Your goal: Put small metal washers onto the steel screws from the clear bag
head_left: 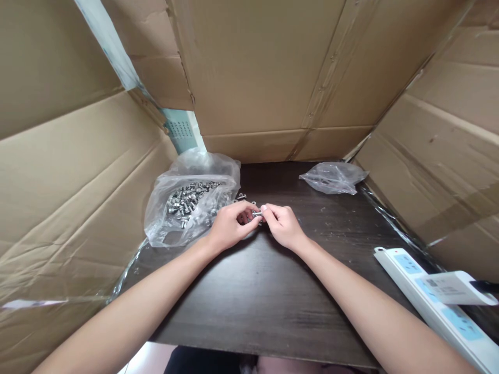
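Note:
A small silver bolt [256, 213] is held between both hands above the dark tabletop. The thumb and fingers of my left hand [234, 223] are closed around one end of it. At its other end, my right hand [283, 223] is closed in a pinch; the fingertips hide part of the bolt. Just behind my left fingers lie a few loose metal bolts [241, 197]. To the left, an open clear plastic bag [159, 208] holds a heap of similar shiny metal pieces [187, 200], and my left hand is close to its right edge.
A second, crumpled clear plastic bag [333, 177] lies at the back right of the dark table [249, 301]. On the right is a white power strip [409, 283] with blue socket panels and a plug with a white tag [454, 288]. Cardboard walls [265, 67] surround the table.

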The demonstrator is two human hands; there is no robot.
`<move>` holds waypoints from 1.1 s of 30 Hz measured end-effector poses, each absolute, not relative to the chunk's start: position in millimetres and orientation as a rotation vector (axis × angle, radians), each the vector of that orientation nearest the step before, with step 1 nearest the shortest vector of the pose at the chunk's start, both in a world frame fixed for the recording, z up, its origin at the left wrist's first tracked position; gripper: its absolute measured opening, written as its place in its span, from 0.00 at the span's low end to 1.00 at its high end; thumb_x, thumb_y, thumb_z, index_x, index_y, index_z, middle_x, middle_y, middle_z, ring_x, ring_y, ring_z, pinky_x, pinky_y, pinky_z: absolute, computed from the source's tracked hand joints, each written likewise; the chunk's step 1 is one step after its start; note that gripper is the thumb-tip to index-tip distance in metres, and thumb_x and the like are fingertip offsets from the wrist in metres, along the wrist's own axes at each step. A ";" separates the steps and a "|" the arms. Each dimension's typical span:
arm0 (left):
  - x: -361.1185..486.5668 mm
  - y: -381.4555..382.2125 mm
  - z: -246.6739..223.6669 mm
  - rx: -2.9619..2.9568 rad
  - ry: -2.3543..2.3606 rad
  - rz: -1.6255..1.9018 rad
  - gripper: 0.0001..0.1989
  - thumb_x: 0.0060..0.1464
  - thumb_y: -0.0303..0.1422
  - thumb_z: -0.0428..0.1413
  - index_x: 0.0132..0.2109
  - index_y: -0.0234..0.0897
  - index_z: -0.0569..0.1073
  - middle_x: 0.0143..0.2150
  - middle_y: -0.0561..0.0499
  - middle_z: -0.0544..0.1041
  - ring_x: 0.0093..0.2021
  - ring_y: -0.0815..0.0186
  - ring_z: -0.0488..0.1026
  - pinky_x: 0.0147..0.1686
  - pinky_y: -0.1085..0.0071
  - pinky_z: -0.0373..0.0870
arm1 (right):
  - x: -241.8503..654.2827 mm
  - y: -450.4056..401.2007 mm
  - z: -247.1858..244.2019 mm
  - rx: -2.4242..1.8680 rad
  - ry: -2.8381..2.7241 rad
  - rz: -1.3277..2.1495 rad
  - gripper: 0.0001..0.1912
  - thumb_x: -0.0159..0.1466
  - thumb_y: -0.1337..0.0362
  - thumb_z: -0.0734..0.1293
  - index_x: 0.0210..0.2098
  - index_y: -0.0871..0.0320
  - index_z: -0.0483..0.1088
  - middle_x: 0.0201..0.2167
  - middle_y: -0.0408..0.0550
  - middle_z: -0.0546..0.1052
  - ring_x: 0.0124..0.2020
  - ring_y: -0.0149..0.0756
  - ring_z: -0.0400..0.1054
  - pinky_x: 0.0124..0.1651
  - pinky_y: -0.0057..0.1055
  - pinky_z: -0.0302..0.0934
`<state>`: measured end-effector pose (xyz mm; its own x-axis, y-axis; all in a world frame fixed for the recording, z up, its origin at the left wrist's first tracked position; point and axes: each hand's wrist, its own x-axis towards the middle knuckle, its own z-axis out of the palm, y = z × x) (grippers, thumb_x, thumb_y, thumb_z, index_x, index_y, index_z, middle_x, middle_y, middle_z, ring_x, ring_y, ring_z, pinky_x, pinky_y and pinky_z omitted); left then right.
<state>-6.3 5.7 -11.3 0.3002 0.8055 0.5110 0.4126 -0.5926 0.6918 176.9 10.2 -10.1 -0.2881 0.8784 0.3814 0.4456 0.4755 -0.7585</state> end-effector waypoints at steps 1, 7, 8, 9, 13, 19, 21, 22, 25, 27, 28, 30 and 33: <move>-6.3 5.8 -11.4 2.129 1.090 1.217 0.07 0.57 0.33 0.63 0.42 0.36 0.78 0.29 0.55 0.75 0.26 0.73 0.70 0.29 0.77 0.67 | 176.7 10.3 -10.0 -1.103 -1.912 0.669 0.23 0.72 0.54 0.56 0.22 0.57 0.60 0.18 0.41 0.62 0.21 0.29 0.55 0.28 0.29 0.47; -6.2 4.8 -10.4 2.064 1.083 1.173 0.12 0.55 0.35 0.65 0.45 0.36 0.78 0.28 0.56 0.73 0.24 0.74 0.68 0.27 0.78 0.65 | 176.0 11.4 -10.2 -1.109 -1.924 0.680 0.22 0.70 0.55 0.55 0.21 0.57 0.58 0.18 0.41 0.62 0.21 0.29 0.54 0.27 0.29 0.47; -6.3 4.7 -10.2 2.075 1.085 1.168 0.12 0.55 0.34 0.64 0.46 0.37 0.78 0.28 0.57 0.72 0.24 0.74 0.67 0.27 0.78 0.65 | 176.2 11.4 -10.4 -1.113 -1.932 0.682 0.22 0.71 0.55 0.55 0.21 0.57 0.58 0.18 0.41 0.62 0.21 0.29 0.55 0.27 0.29 0.47; -6.4 4.8 -10.0 2.098 1.089 1.168 0.11 0.56 0.34 0.64 0.46 0.37 0.78 0.27 0.57 0.71 0.24 0.74 0.66 0.27 0.77 0.64 | 176.3 11.5 -10.6 -1.117 -1.941 0.683 0.23 0.71 0.55 0.55 0.22 0.57 0.59 0.18 0.42 0.63 0.21 0.29 0.55 0.28 0.30 0.47; -7.4 5.9 -9.7 2.226 1.094 1.206 0.07 0.57 0.32 0.63 0.43 0.36 0.79 0.25 0.57 0.66 0.26 0.72 0.64 0.29 0.75 0.60 | 177.1 11.5 -11.3 -1.127 -1.965 0.670 0.23 0.71 0.54 0.55 0.22 0.57 0.60 0.18 0.42 0.63 0.21 0.29 0.56 0.28 0.30 0.48; -7.5 6.3 -9.5 2.251 1.075 1.252 0.05 0.60 0.31 0.61 0.43 0.35 0.79 0.25 0.57 0.66 0.26 0.72 0.63 0.30 0.75 0.60 | 177.3 12.2 -12.1 -1.146 -1.955 0.665 0.23 0.71 0.54 0.55 0.23 0.57 0.61 0.19 0.42 0.63 0.21 0.30 0.56 0.28 0.30 0.47; -7.2 6.1 -9.3 2.248 1.074 1.261 0.05 0.59 0.30 0.61 0.43 0.35 0.79 0.25 0.57 0.66 0.26 0.72 0.63 0.31 0.75 0.61 | 177.2 12.3 -12.0 -1.145 -1.951 0.665 0.23 0.71 0.53 0.55 0.23 0.57 0.61 0.19 0.42 0.64 0.22 0.30 0.56 0.29 0.30 0.47; -7.1 5.9 -9.2 2.245 1.075 1.265 0.05 0.59 0.30 0.61 0.42 0.35 0.79 0.25 0.57 0.66 0.26 0.72 0.63 0.31 0.75 0.61 | 177.1 12.3 -11.9 -1.147 -1.947 0.665 0.23 0.71 0.53 0.55 0.23 0.58 0.62 0.19 0.42 0.64 0.22 0.30 0.56 0.29 0.30 0.47; -6.7 5.6 -9.1 2.235 1.074 1.276 0.05 0.59 0.30 0.61 0.42 0.35 0.79 0.25 0.57 0.66 0.26 0.72 0.63 0.31 0.74 0.61 | 177.0 12.4 -11.5 -1.156 -1.938 0.674 0.23 0.71 0.53 0.55 0.23 0.57 0.62 0.19 0.42 0.64 0.22 0.30 0.56 0.29 0.30 0.47; -6.5 5.5 -9.2 2.237 1.073 1.286 0.05 0.59 0.29 0.60 0.42 0.35 0.78 0.25 0.57 0.66 0.26 0.72 0.63 0.31 0.74 0.61 | 177.0 12.5 -11.4 -1.151 -1.939 0.679 0.23 0.71 0.53 0.55 0.23 0.57 0.62 0.19 0.42 0.64 0.22 0.30 0.56 0.29 0.30 0.47; -6.4 5.5 -9.2 2.240 1.074 1.290 0.05 0.59 0.29 0.60 0.42 0.35 0.78 0.25 0.57 0.66 0.26 0.72 0.63 0.31 0.74 0.61 | 176.9 12.5 -11.4 -1.147 -1.941 0.677 0.23 0.71 0.53 0.55 0.23 0.57 0.62 0.19 0.42 0.64 0.22 0.30 0.56 0.29 0.30 0.47; -6.3 5.3 -9.3 2.245 1.076 1.295 0.04 0.59 0.29 0.60 0.42 0.35 0.78 0.25 0.57 0.66 0.26 0.72 0.63 0.31 0.74 0.61 | 176.7 12.4 -11.5 -1.143 -1.943 0.669 0.23 0.71 0.53 0.55 0.23 0.57 0.62 0.19 0.42 0.64 0.22 0.30 0.56 0.29 0.30 0.47; -6.4 4.9 -9.2 2.241 1.084 1.287 0.04 0.59 0.30 0.60 0.42 0.35 0.77 0.25 0.57 0.66 0.27 0.72 0.63 0.31 0.74 0.61 | 176.4 12.3 -11.8 -1.147 -1.941 0.668 0.23 0.71 0.53 0.55 0.23 0.57 0.62 0.19 0.42 0.64 0.22 0.30 0.56 0.29 0.30 0.47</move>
